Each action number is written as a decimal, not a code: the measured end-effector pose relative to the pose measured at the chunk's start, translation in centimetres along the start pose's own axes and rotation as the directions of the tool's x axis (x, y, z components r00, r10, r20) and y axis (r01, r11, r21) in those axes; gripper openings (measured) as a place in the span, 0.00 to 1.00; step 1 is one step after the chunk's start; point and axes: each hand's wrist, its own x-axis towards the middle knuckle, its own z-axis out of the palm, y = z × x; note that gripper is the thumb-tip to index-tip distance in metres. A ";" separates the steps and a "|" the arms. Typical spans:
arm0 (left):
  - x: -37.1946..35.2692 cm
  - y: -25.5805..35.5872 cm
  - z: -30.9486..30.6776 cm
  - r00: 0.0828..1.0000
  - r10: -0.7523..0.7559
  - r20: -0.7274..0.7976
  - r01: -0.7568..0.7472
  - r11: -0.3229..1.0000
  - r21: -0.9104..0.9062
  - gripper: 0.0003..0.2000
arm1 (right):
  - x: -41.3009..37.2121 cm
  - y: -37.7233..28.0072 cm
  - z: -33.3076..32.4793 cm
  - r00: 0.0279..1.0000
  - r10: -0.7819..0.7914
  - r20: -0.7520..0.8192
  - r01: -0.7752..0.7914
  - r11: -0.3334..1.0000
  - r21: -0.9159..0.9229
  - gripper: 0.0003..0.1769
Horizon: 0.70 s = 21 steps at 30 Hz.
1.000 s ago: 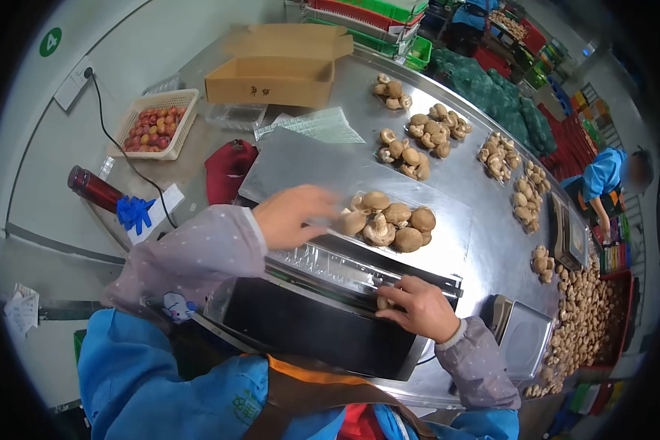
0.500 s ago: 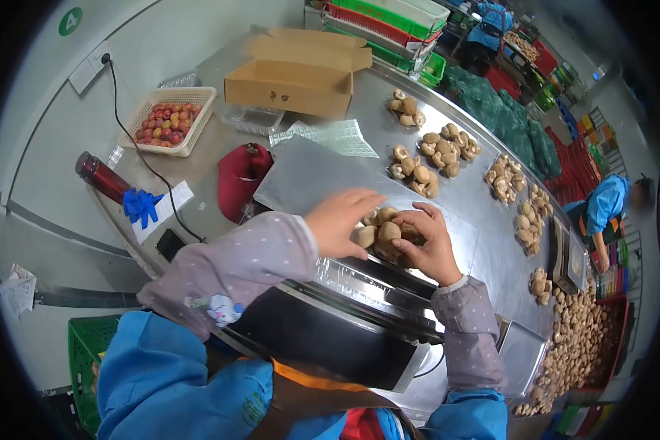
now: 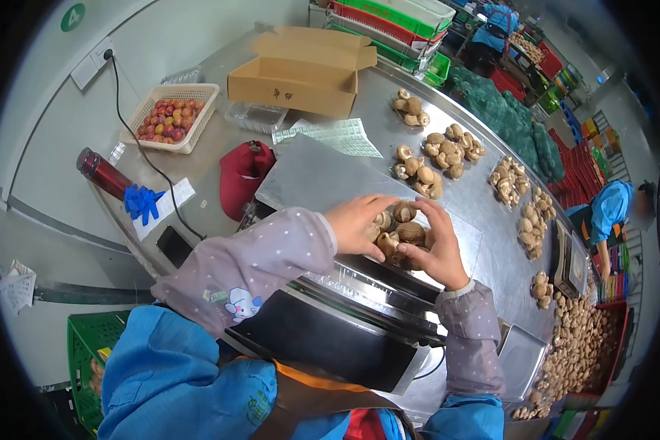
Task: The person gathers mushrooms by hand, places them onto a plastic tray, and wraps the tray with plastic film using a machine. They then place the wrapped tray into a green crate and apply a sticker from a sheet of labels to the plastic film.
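A shiny silver metal tabletop (image 3: 502, 238) carried, at its near edge, a long black-fronted machine (image 3: 323, 341). Just beyond it, inward from that edge, lay a cluster of brown, round-capped mushrooms (image 3: 411, 234). The left hand (image 3: 356, 225), half open with fingers extended, curved around the cluster's left side; the right hand (image 3: 445, 253), thumb and fingers spread wide, cupped its right side, thumb against a cap.

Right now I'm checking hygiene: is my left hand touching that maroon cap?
Apart. The head view shows it plainly: a stretch of grey surface lies between your left hand and the maroon cap.
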 end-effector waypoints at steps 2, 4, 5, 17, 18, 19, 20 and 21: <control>0.3 -0.1 0.1 1.000 0.002 -0.008 -0.002 1.000 -0.003 0.47 | 0.0 -0.2 -0.2 0.999 -0.027 0.023 0.028 0.997 -0.068 0.34; 0.5 -0.1 0.0 0.998 -0.043 0.037 0.046 0.997 -0.067 0.47 | 0.2 -0.8 0.0 0.989 -0.087 0.122 0.097 0.991 -0.086 0.36; 0.5 0.0 -0.2 0.998 -0.044 0.035 0.047 0.997 -0.066 0.47 | 0.4 -0.8 0.3 0.986 -0.101 0.133 0.116 0.987 -0.112 0.31; 0.6 -1.9 -0.3 0.998 -0.008 0.070 0.015 0.995 -0.097 0.48 | 2.6 1.4 0.5 0.989 0.052 0.138 -0.039 0.995 -0.090 0.15; 0.6 -1.9 0.1 0.999 0.042 0.001 -0.042 0.999 -0.006 0.47 | 2.7 1.4 0.4 0.990 0.004 0.142 0.021 0.985 -0.170 0.18; 0.7 -1.9 0.6 0.994 0.094 -0.062 -0.088 0.992 0.089 0.46 | 2.6 1.7 0.3 0.989 -0.001 0.147 0.026 0.986 -0.167 0.18; 1.1 -1.0 0.5 0.994 0.100 -0.049 -0.098 0.994 0.043 0.43 | 2.5 2.0 0.4 0.999 0.007 0.032 -0.002 0.987 -0.161 0.20; 1.6 0.2 -0.2 0.995 0.087 -0.047 -0.086 0.996 0.019 0.41 | 2.8 2.3 1.2 0.997 -0.001 -0.077 -0.009 0.992 -0.126 0.23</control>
